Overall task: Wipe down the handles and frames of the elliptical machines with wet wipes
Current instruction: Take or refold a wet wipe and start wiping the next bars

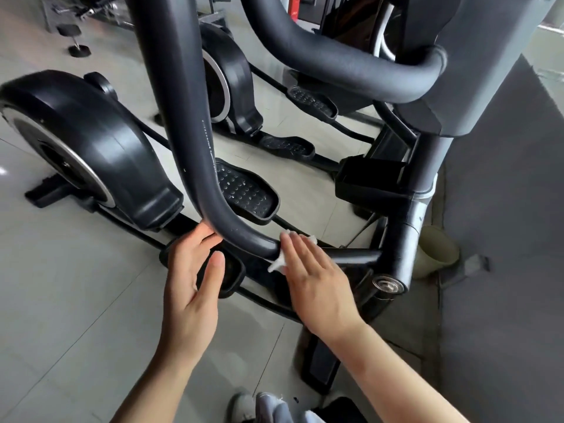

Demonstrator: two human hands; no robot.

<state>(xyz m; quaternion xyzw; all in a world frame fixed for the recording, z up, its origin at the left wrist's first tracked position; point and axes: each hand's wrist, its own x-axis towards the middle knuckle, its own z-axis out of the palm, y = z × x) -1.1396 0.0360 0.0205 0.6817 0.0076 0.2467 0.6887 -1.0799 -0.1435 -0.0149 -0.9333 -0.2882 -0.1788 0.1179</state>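
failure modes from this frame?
1. The right hand presses the white wet wipe onto the curved black handle bar with flat fingers, no pinch, so the wipe could slip off.
2. The left hand only touches the bar's bend with open fingers; the bar might swing.

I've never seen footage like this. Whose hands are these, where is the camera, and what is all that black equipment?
There is no robot here. A person wears a camera on the head, so this single picture looks down at their own two hands. The black equipment is an elliptical machine in a gym, standing on a tiled floor, with a studded pedal and a second machine behind. The right hand presses a white wet wipe with straight fingers against the curved handle bar, near its lower bend. The left hand is open, its fingertips touching the same bar. The person's shoes show at the bottom edge.
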